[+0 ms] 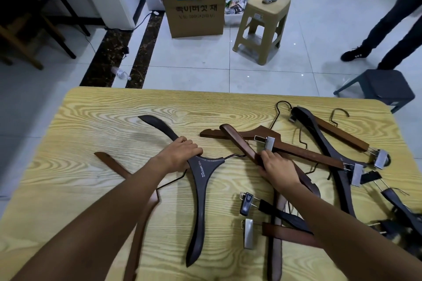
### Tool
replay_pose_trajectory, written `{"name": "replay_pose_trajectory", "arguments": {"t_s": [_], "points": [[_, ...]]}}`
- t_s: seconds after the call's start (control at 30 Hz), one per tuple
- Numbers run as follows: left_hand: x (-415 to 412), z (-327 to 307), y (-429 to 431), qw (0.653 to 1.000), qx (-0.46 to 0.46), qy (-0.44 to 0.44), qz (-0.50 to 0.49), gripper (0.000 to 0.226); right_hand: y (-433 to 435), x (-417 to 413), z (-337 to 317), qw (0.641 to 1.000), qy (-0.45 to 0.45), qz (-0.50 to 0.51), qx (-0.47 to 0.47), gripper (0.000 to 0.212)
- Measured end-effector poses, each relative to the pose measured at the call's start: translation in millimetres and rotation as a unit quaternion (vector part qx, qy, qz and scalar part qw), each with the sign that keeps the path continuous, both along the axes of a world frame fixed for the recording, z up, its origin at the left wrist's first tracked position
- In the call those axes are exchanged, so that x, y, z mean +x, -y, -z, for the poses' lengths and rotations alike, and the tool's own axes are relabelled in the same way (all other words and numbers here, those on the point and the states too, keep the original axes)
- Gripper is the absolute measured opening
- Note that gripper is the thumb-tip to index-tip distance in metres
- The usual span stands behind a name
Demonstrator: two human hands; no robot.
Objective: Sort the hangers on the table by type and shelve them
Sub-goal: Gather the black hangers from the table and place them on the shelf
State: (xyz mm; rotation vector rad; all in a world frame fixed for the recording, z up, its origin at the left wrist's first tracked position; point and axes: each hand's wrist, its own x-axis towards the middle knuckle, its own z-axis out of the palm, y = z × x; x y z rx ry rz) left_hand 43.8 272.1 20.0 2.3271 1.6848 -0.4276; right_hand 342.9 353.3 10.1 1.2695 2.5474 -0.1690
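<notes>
While both arms reach out over the yellow wood-grain table [91, 121], the hangers are spread across it in a pretty loose mess. Far left, a reddish-brown wooden hanger [139, 219] lies partly under the left forearm, one tip pointing toward the far left. Next to it, the left hand [180, 154] is curled down over the neck of a dark brown coat hanger [201, 191], fingers wrapped on it near the hook; that hanger lies flat, one arm curving away to the far left and the other running toward the near edge. Right of center, the right hand [274, 166] is closed around the end of a brown wooden hanger [239, 141] that slants up to the far left, resting across the pile. Just near of that hand sit two clip hangers, a black clip [246, 203] and a silver clip [248, 232] showing at their left ends. Further right is the big tangle: more brown and dark hangers with metal clips [358, 173] crossing each other, hooks sticking out toward the far edge. Nothing looks sorted so far. Off the table, a cardboard box [196, 16] and a tan plastic stool [262, 25] stand on the tiled floor, and someone's legs [392, 25] show at far right.
</notes>
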Motion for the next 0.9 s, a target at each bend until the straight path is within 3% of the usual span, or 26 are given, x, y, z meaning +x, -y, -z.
{"name": "replay_pose_trajectory", "arguments": {"t_s": [0.4, 0.6, 0.9], "points": [[-36.0, -30.2, 53.3, 0.994, -0.051, 0.036, -0.091, 0.062, 10.7, -10.4, -2.1, 0.999, 0.017, 0.046, -0.007, 0.028], [-22.5, -45.0, 53.5, 0.982, -0.001, 0.102, -0.158, 0.059, 7.6, -13.9, -7.0, 0.997, 0.018, 0.057, -0.038, 0.030], [6.3, -66.3, 8.7, 0.981, 0.054, 0.096, -0.159, 0.056, -4.3, 19.6, -35.0, 0.994, -0.044, 0.101, -0.006, 0.038]]}}
